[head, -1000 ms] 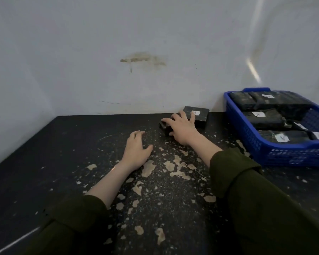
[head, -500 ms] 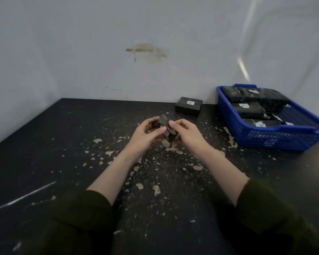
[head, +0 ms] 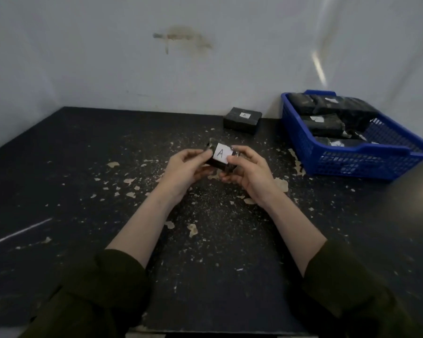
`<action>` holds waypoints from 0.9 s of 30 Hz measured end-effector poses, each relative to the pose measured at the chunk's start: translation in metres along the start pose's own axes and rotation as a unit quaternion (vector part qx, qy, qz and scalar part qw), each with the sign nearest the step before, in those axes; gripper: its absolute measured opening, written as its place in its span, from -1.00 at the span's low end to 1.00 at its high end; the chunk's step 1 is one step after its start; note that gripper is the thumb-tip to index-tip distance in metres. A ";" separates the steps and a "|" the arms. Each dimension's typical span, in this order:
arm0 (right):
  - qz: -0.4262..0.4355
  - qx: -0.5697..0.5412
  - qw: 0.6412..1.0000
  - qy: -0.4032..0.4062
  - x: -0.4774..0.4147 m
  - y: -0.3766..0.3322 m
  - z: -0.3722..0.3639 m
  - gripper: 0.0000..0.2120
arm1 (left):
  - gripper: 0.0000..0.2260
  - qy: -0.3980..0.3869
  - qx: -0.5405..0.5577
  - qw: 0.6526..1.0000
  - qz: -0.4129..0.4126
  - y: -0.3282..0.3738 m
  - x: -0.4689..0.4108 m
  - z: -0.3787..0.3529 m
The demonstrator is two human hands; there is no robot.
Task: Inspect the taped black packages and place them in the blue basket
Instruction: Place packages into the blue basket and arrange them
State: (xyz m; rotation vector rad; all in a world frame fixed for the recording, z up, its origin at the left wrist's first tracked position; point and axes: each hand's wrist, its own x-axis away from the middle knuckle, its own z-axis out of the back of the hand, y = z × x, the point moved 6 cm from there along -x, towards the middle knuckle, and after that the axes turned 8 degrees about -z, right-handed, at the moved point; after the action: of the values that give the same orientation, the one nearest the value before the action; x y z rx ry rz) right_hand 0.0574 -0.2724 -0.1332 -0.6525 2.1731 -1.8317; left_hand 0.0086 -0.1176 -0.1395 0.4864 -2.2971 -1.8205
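Both hands grip one taped black package (head: 217,164) from opposite ends, above the table (head: 83,172) and near its middle. Left hand (head: 183,169): fingers curled round the left end, thumb on the upper face. Right hand (head: 250,175): fingers curled round the right end, thumb tip touching the edge of the white label (head: 220,153). The label faces the camera and bears a handwritten "A". The package is tilted, label side up.

Nearest the camera, the left sleeve (head: 95,289) and the right sleeve (head: 347,291) are dark green and pushed up, leaving both forearms bare.

The table surface is black and worn. Pale paint chips (head: 192,230) are scattered over it, densest under and around the hands. A thin white streak (head: 17,232) lies near the left edge.

Beyond the hands, a second black package (head: 241,121) lies flat on the table, close to the wall, with a small white label on top.

To the right of it, apart from it, stands the blue basket (head: 357,152) with mesh sides. It holds several black packages (head: 321,125) lying flat, some with white labels visible; the exact count cannot be determined.

The wall (head: 108,64) behind is pale, with a brownish stain (head: 181,39) above the table's middle.
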 end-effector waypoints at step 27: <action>0.109 0.128 0.984 0.066 0.005 -0.006 -0.006 -0.75 | -0.97 -0.005 -0.132 0.986 -0.101 0.007 0.005 -0.004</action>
State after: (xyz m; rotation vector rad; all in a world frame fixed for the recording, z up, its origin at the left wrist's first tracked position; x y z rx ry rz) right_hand 0.0519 -0.2705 -0.1257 -0.2350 1.9445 -2.0347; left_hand 0.0043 -0.1216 -0.1323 0.6862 -2.0303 -2.1855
